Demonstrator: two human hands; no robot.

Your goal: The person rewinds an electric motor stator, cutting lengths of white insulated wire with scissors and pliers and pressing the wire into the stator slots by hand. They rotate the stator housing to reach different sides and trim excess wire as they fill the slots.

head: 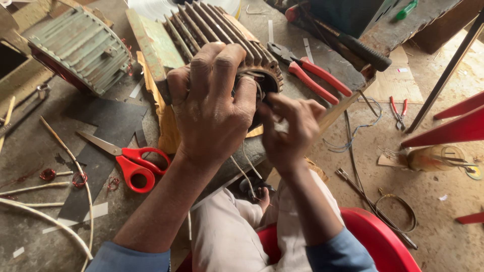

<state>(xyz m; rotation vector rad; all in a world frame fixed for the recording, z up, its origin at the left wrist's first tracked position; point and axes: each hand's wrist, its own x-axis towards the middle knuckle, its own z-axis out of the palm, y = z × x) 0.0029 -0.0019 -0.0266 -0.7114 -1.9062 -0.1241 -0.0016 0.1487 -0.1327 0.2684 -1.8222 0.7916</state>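
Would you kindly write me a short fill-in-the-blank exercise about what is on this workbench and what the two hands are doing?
1. The left hand grips the end of a ribbed metal motor housing, while the right hand works at its ____ end.
2. The scissors lying on the grey workbench have ____ handles.
3. The pliers with red grips lie to the ____ of the housing.
4. The person sits on a ____ plastic chair.

Missing words: open; red; right; red

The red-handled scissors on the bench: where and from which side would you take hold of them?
Probably by the red loop handles of the scissors, coming from above on the person's side. They lie flat on the bench, loops nearest the person, blades pointing away up-left. The left hand is nearest, though busy on the finned motor housing.
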